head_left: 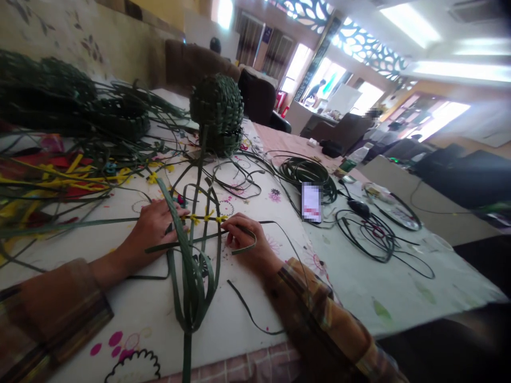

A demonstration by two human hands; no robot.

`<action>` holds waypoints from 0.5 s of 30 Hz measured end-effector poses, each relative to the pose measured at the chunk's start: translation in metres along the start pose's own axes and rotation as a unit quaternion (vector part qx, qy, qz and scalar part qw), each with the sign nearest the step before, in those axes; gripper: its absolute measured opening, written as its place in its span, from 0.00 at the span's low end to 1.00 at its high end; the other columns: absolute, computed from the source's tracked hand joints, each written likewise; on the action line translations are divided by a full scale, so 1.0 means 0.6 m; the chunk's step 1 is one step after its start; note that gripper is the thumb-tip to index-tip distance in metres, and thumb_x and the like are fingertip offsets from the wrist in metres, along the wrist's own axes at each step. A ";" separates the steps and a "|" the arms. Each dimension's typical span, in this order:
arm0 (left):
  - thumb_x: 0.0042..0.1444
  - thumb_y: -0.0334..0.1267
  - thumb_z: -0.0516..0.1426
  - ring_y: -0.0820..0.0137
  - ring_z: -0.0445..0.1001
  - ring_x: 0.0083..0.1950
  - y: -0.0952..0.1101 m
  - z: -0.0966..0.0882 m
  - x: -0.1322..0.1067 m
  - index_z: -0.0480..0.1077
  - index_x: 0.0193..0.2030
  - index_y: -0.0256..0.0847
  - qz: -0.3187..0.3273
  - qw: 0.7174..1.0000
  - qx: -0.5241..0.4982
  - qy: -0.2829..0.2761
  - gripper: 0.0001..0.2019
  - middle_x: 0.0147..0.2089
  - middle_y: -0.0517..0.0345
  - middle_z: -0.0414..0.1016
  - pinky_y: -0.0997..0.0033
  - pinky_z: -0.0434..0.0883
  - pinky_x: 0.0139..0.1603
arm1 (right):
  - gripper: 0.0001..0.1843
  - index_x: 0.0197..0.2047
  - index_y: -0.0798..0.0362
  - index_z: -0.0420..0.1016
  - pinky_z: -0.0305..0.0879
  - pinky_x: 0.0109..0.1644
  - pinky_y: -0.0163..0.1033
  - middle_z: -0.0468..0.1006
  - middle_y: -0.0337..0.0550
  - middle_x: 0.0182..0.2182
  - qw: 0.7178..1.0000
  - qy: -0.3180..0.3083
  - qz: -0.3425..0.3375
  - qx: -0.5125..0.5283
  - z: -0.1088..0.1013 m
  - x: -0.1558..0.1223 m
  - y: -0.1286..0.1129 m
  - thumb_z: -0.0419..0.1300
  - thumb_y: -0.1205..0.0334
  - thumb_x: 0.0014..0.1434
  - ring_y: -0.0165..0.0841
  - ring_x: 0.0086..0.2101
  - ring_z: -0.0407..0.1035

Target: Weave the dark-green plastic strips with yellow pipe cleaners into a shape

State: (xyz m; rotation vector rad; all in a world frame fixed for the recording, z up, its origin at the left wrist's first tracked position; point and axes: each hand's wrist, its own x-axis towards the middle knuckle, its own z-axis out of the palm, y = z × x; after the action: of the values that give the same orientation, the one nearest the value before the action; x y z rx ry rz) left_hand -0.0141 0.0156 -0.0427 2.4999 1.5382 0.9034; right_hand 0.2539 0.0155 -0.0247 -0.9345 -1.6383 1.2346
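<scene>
In front of me on the patterned tablecloth (247, 298) lies an open frame of dark green strips (184, 266), looped and gathered at both ends. Small yellow ties (207, 215) cross its middle in a row. At the frame's left side my left hand (157, 226) has its fingers closed around the strips there. My right hand (245, 236) is at the other side, thumb and fingers pinching a thin green strip (249, 246) whose end curls back over the hand. Part of the left fingers is hidden behind a wide strip.
Behind the frame stands a woven green ball-shaped piece (217, 103). Heaped green weaving (51, 106) and yellow strips (80, 173) cover the left side. To the right are a coil of green strip (309, 173), a phone (312, 202), a looser coil (369, 236) and a bottle (355, 157).
</scene>
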 end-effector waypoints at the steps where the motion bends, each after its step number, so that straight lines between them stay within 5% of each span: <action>1: 0.62 0.49 0.54 0.52 0.71 0.53 0.000 -0.001 0.002 0.76 0.51 0.39 0.004 1.000 0.003 0.003 0.19 0.50 0.42 0.74 0.49 0.64 0.59 | 0.11 0.35 0.54 0.80 0.64 0.25 0.32 0.73 0.41 0.36 1.000 -0.001 0.002 0.003 0.000 0.000 -0.001 0.61 0.55 0.62 0.24 0.24 0.70; 10: 0.62 0.49 0.53 0.55 0.72 0.45 0.015 -0.013 0.007 0.77 0.44 0.40 0.001 1.000 -0.001 -0.004 0.17 0.41 0.45 0.72 0.54 0.68 0.48 | 0.12 0.37 0.52 0.80 0.66 0.26 0.33 0.73 0.42 0.38 0.999 -0.024 -0.005 0.028 0.005 -0.003 -0.007 0.61 0.54 0.62 0.25 0.25 0.70; 15: 0.62 0.51 0.54 0.56 0.71 0.46 0.008 -0.007 0.003 0.75 0.42 0.39 -0.005 1.000 0.006 0.004 0.17 0.40 0.47 0.71 0.55 0.67 0.51 | 0.15 0.52 0.47 0.78 0.68 0.33 0.34 0.74 0.43 0.44 0.998 -0.017 -0.021 -0.057 0.005 -0.006 -0.005 0.59 0.58 0.63 0.27 0.31 0.70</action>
State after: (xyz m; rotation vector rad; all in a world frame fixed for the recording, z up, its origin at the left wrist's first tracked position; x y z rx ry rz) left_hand -0.0119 0.0134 -0.0367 2.4972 1.5627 0.9059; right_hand 0.2520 0.0106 -0.0226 -0.9482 -1.7621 1.1426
